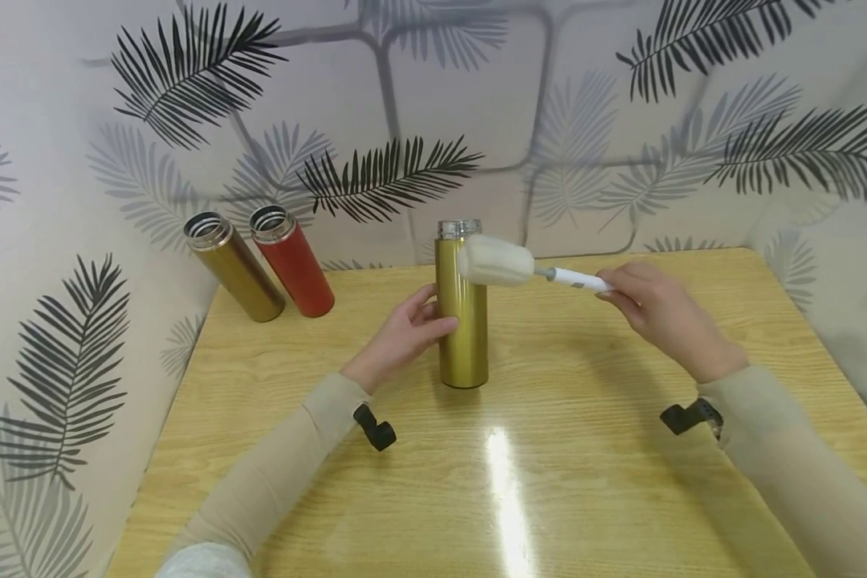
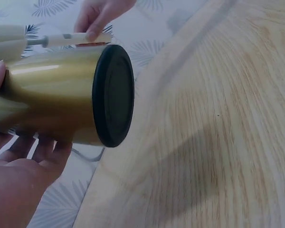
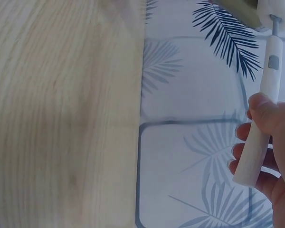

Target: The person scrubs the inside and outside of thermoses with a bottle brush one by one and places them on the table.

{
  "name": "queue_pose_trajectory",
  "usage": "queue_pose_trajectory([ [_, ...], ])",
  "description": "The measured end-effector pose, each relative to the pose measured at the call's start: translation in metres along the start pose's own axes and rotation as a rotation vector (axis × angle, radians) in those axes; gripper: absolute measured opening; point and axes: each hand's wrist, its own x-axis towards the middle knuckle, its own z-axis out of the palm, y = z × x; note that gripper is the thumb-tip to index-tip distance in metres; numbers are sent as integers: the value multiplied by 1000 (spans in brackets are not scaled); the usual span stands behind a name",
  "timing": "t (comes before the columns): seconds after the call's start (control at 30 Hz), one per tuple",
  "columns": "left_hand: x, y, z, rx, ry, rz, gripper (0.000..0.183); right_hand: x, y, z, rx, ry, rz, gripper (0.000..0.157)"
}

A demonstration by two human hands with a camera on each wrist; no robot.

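My left hand [image 1: 409, 327] grips a gold thermos bottle [image 1: 464, 333] around its body, fingers behind and thumb in front. The bottle stands open-mouthed and upright in the head view, with a steel rim [image 1: 459, 228] on top. Its dark base [image 2: 115, 97] shows in the left wrist view, raised over the table. My right hand [image 1: 653, 309] holds a bottle brush by its white handle [image 3: 263, 118], thumb on top and fingers curled beneath. The brush lies sideways, its white sponge head [image 1: 498, 260] overlapping the bottle's upper body in the head view.
A second gold bottle [image 1: 240, 273] and a red bottle [image 1: 296, 269] stand without lids at the table's back left. The wooden table [image 1: 585, 482] meets a leaf-patterned wall covering [image 1: 462, 104] behind. Both wrists wear black straps.
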Motion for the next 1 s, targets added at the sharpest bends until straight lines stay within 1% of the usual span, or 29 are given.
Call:
queue_pose_trajectory([
  [0.13, -1, 1, -3, -75, 3, 34, 70, -4, 0, 7, 29, -35, -39, 39],
  [0.23, 0, 2, -6, -128, 41, 59, 68, -10, -1, 13, 35, -60, -67, 41],
  [0.37, -1, 4, -10, -175, 93, 85, 70, -20, -4, 20, 40, -98, -84, 40],
  [0.53, 0, 10, -13, -173, 133, 110, 77, -29, -5, 22, 45, -135, -79, 39],
  [0.73, 3, 12, -15, -187, 155, 107, 80, -37, -7, 25, 44, -161, -76, 38],
  [0.8, 4, 13, -16, -193, 164, 117, 80, -40, -7, 27, 40, -168, -79, 37],
  [0.9, 5, 13, -16, -197, 174, 150, 79, -45, -6, 29, 47, -168, -96, 37],
  [1.0, 7, 15, -17, -201, 181, 174, 79, -50, -4, 30, 64, -151, -132, 20],
])
